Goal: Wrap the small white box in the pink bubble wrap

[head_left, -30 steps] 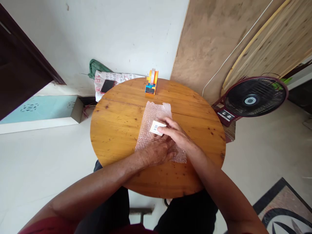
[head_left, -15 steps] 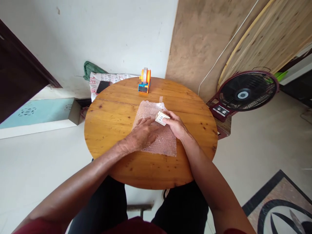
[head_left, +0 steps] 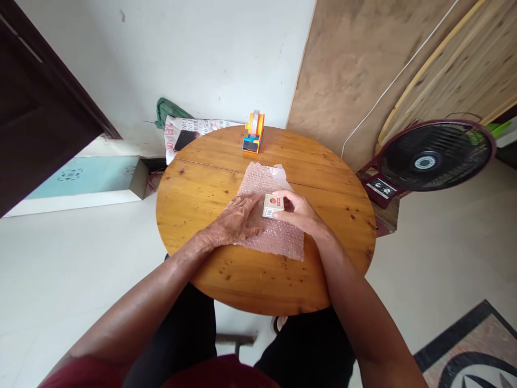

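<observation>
Table under both hands, bubble wrap on it. Left hand at the wrap's left side. Right hand over its right side with box in its fingers; box sits between the hands, above the wrap, can't tell if touching. Tape dispenser ahead of the hands, past the wrap, near table's far edge. Ahead-left of left hand, at table edge: phone on sack, bag behind sack. Fan well right of right hand, off the table. Board ahead-right of right hand, cable in front of it.
</observation>
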`<state>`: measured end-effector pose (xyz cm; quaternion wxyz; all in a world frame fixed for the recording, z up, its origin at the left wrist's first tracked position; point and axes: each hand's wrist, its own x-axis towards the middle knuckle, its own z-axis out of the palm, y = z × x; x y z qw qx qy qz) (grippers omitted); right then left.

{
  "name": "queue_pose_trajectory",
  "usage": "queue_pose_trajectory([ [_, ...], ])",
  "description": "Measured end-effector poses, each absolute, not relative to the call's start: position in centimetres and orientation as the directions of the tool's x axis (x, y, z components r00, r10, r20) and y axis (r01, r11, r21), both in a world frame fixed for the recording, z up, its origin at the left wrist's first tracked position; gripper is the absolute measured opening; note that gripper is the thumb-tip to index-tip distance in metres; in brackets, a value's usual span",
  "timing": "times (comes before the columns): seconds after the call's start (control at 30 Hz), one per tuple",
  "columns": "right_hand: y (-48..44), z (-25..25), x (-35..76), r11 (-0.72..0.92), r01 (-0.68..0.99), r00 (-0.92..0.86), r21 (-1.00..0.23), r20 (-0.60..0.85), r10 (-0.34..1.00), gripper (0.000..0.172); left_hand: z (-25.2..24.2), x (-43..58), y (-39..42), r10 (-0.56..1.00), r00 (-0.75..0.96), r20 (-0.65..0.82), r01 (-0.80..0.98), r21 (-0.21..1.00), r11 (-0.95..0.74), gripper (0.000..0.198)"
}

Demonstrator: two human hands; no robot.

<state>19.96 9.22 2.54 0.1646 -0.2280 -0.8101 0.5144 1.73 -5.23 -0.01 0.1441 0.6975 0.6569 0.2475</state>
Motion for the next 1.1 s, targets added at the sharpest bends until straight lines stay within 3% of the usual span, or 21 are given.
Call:
queue_pose_trajectory([
  [0.23,8.9,3.0,20.5,0.568,0.254,-0.857,-0.783,0.090,0.507,0.057,0.5,2.0,-5.4,0.988,0.010,0.153,0.849,0.521,-0.089,0.086],
  [0.33,8.8,3.3,20.6,0.611,0.286,-0.863,-0.739,0.078,0.499,0.047,0.6,2.0,-5.4,0.989,0.018,0.147,0.851,0.517,-0.092,0.085],
  [0.5,8.6,3.5,20.3,0.626,0.286,-0.863,-0.726,0.088,0.498,0.037,0.4,1.9,-5.3,0.991,0.012,0.137,0.861,0.502,-0.079,0.087],
  [1.1,8.7,3.5,20.4,0.628,0.264,-0.879,-0.732,0.086,0.469,0.040,-0.1,1.7,-5.2,0.988,0.034,0.153,0.864,0.493,-0.106,0.087],
])
